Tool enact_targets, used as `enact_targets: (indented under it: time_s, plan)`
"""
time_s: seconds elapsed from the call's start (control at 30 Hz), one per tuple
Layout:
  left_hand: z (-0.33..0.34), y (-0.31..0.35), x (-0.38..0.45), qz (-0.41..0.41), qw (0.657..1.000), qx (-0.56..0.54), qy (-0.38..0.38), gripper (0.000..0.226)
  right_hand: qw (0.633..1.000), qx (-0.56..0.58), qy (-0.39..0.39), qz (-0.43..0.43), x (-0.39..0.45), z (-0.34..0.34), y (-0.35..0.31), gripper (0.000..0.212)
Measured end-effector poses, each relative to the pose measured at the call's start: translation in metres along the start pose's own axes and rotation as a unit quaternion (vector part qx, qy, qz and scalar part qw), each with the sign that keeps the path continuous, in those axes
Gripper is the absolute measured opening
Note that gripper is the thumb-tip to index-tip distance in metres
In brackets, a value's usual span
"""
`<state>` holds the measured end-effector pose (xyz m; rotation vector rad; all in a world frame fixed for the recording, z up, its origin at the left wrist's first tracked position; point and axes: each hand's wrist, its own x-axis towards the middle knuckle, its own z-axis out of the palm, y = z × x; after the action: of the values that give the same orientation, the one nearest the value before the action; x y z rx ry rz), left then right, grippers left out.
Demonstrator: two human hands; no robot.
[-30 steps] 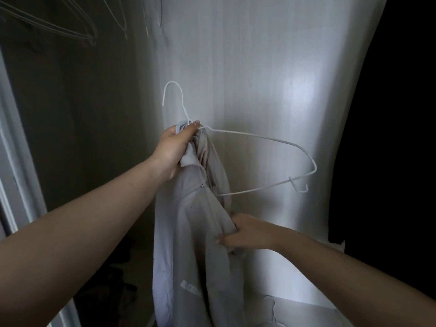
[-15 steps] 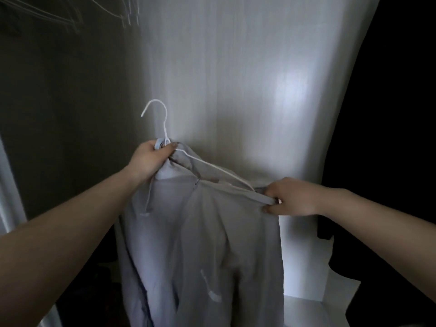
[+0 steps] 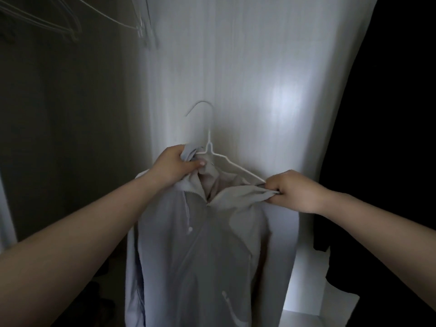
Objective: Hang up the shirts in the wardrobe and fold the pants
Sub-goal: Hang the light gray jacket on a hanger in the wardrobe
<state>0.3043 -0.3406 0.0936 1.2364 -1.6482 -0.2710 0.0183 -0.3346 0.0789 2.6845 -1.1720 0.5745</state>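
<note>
A pale grey zip-up shirt (image 3: 203, 256) with a hood hangs in front of me on a white wire hanger (image 3: 208, 140), whose hook points up and left. My left hand (image 3: 174, 167) grips the collar and hood fabric at the hanger's neck. My right hand (image 3: 292, 191) pinches the right shoulder fabric where the hanger's right arm ends. The hanger's lower bar and left arm are hidden inside the garment.
A white wardrobe panel (image 3: 259, 79) stands right behind the shirt. Several empty wire hangers (image 3: 70, 27) hang at the top left in the dark wardrobe bay. Dark clothing (image 3: 389, 161) fills the right side. A white shelf (image 3: 304, 319) shows at the bottom right.
The shirt went from bunched on the hanger's left side to spread over both arms. My right hand rose from the shirt's middle to the right shoulder. The view shifted left, so everything sits further right.
</note>
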Motion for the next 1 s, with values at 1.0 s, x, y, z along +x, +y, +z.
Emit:
enact_targets:
  time_s: [1.0]
  plan:
    - [-0.026,0.028,0.062,0.088,0.967,0.201,0.127,0.065,0.992,0.047,0.07,0.089,-0.031,-0.138,0.024,0.026]
